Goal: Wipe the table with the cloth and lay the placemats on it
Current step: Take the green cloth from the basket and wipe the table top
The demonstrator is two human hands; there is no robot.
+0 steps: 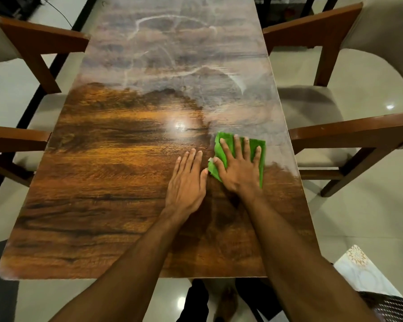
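Observation:
A green cloth [257,145] lies flat on the wooden table [102,182], right of its middle. My right hand [240,168] presses down on the cloth with fingers spread. My left hand [187,184] rests flat on the bare wood just left of it, its thumb close to the cloth's edge. The far half of the table carries a dull whitish film with streaks; the near half shines dark brown. A pale patterned placemat [361,273] shows at the lower right, off the table.
Wooden chairs with pale cushions stand on both sides: two on the left [40,40] [14,138] and two on the right [323,29] [349,135]. A dark woven seat [391,306] sits under the placemat. The floor is glossy pale tile.

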